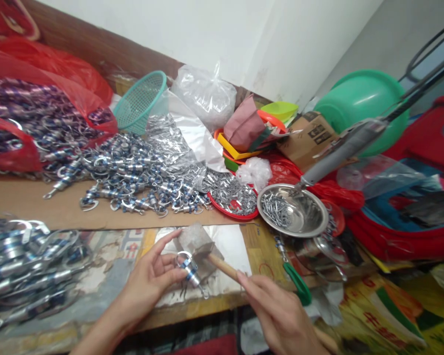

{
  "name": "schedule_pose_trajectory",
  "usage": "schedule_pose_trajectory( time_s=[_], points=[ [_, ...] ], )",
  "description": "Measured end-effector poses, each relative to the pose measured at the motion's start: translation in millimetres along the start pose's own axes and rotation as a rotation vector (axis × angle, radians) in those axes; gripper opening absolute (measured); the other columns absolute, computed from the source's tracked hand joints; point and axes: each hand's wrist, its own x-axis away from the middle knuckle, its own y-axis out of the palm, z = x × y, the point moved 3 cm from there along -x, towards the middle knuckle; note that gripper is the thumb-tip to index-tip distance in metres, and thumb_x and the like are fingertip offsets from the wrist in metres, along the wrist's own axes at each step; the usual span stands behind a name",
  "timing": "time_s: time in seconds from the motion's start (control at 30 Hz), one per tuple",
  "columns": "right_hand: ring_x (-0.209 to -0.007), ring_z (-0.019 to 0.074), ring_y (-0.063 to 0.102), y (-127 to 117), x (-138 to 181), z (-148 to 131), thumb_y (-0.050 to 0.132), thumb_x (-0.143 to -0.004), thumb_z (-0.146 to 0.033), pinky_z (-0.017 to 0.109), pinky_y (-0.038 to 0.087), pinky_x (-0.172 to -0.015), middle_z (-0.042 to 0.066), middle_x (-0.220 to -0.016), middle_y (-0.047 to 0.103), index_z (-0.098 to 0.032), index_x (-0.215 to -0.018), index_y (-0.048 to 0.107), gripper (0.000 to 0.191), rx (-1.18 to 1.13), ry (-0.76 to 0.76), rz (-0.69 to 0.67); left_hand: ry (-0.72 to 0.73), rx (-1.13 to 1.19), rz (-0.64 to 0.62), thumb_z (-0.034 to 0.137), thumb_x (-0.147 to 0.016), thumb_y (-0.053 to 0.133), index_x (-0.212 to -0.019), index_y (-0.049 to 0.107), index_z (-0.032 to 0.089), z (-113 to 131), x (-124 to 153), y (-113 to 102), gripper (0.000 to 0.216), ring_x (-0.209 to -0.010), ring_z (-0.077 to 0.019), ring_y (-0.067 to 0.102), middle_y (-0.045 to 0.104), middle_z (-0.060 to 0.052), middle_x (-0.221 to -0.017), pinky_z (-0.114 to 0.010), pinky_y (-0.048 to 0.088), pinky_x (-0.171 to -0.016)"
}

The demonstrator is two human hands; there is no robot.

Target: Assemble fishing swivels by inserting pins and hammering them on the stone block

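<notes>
My left hand (157, 271) pinches a small silver fitting with blue bands and a C-shaped hook (190, 272) between thumb and fingers. My right hand (277, 313) is wrapped round the wooden handle of a hammer (224, 266). The blocky grey hammer head is right beside the fitting, above a grey block (206, 272) that it partly hides. Whether the head touches the fitting, I cannot tell. Under the block lies a white sheet (239, 241) on the worn table.
Similar fittings are heaped on cardboard (133, 172) behind and at the left (25, 266). A red plate (235, 214) holds small metal pieces; a steel bowl (314, 224) holds pins. A green-handled tool (298, 283) lies at the right. A grey rod (344, 148) slants in above the bowl.
</notes>
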Motion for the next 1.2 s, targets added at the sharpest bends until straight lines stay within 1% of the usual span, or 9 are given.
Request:
schedule_pose_trajectory(
  time_s=[0.2, 0.33, 0.47, 0.6, 0.7, 0.8, 0.93, 1.03, 1.2],
  points=[
    [-0.080, 0.0165, 0.065, 4.8, 8.2, 1.1, 0.037, -0.079, -0.001, 0.024, 0.053, -0.066, 0.008, -0.093, 0.065, -0.028, -0.136, 0.033, 0.062, 0.015, -0.027, -0.008, -0.005, -0.003, 0.009, 0.023, -0.056, 0.077, -0.130, 0.035, 0.022, 2.0, 1.2, 0.3, 0.084, -0.070, -0.0204, 0.065, 0.065, 0.001, -0.069, -0.030, 0.051, -0.066],
    [-0.084, 0.0171, 0.064, 2.8, 11.1, -2.5, 0.039, -0.080, -0.002, 0.025, 0.052, -0.067, 0.008, -0.097, 0.065, -0.031, -0.135, 0.033, 0.063, 0.046, -0.034, 0.075, -0.026, -0.010, -0.004, 0.021, -0.056, 0.077, -0.130, 0.034, 0.020, 1.7, 0.7, -0.1, 0.085, -0.068, -0.0188, 0.065, 0.066, 0.000, -0.069, -0.028, 0.050, -0.065],
    [-0.077, 0.0154, 0.064, 9.5, 1.9, -0.4, 0.040, -0.083, -0.008, 0.023, 0.053, -0.066, 0.007, -0.090, 0.066, -0.027, -0.129, 0.045, 0.050, -0.080, 0.072, -0.015, -0.012, -0.016, -0.021, 0.022, -0.058, 0.076, -0.130, 0.032, 0.022, -0.9, -0.9, -2.6, 0.084, -0.068, -0.0190, 0.065, 0.066, 0.001, -0.069, -0.030, 0.051, -0.065],
    [-0.089, 0.0183, 0.063, 20.6, -24.4, 26.1, 0.053, -0.082, -0.022, 0.028, 0.052, -0.077, 0.007, -0.103, 0.065, -0.022, -0.120, 0.055, 0.038, -0.256, 0.315, 0.081, 0.019, -0.202, -0.030, 0.023, -0.062, 0.072, -0.099, 0.060, 0.018, -0.3, -1.7, -6.0, 0.039, -0.075, -0.0203, 0.066, 0.070, -0.003, -0.076, -0.031, 0.050, -0.073],
    [-0.066, 0.0169, 0.065, 36.8, -50.4, 50.0, 0.055, -0.081, -0.028, 0.028, 0.054, -0.062, 0.005, -0.084, 0.070, -0.016, -0.118, 0.057, 0.039, -0.314, 0.430, -0.007, 0.095, -0.434, -0.035, 0.025, -0.066, 0.067, -0.076, 0.067, 0.017, 5.9, -1.2, -7.2, 0.013, -0.074, -0.0223, 0.066, 0.071, -0.006, -0.075, -0.034, 0.050, -0.075],
    [-0.060, 0.0141, 0.063, 47.7, -78.4, 65.4, 0.049, -0.085, -0.028, 0.024, 0.052, -0.057, 0.002, -0.075, 0.070, -0.018, -0.113, 0.061, 0.032, -0.209, 0.365, -0.111, 0.283, -0.669, -0.018, 0.026, -0.067, 0.065, -0.072, 0.071, 0.020, 14.1, 0.0, -7.7, 0.009, -0.081, -0.0247, 0.064, 0.071, -0.006, -0.081, -0.036, 0.048, -0.078],
    [-0.096, 0.0170, 0.059, 44.6, -117.6, 90.9, 0.043, -0.089, -0.021, 0.028, 0.045, -0.084, 0.008, -0.103, 0.065, -0.018, -0.102, 0.065, 0.026, 0.016, 0.393, -0.049, 0.466, -0.873, -0.005, 0.029, -0.070, 0.064, -0.068, 0.072, 0.024, 17.6, 2.3, -7.4, 0.010, -0.095, -0.0247, 0.059, 0.065, -0.006, -0.091, -0.034, 0.043, -0.085],
    [-0.104, 0.0215, 0.054, 40.9, -144.9, 117.2, 0.043, -0.089, -0.016, 0.036, 0.042, -0.089, 0.015, -0.110, 0.058, -0.012, -0.106, 0.060, 0.024, 0.197, 0.527, -0.053, 0.472, -0.896, -0.034, 0.029, -0.074, 0.060, -0.070, 0.071, 0.024, 18.0, 3.5, -4.4, 0.012, -0.087, -0.0210, 0.060, 0.063, -0.004, -0.086, -0.029, 0.045, -0.079],
    [-0.095, 0.0191, 0.057, 45.5, -170.1, 145.1, 0.052, -0.086, -0.031, 0.039, 0.049, -0.079, 0.008, -0.113, 0.054, -0.015, -0.112, 0.051, 0.031, 0.328, 0.594, -0.187, 0.411, -0.816, -0.063, 0.025, -0.075, 0.059, -0.071, 0.072, 0.025, 20.4, 4.1, 2.2, 0.015, -0.076, -0.0171, 0.062, 0.064, -0.003, -0.077, -0.024, 0.047, -0.069]
  ],
)
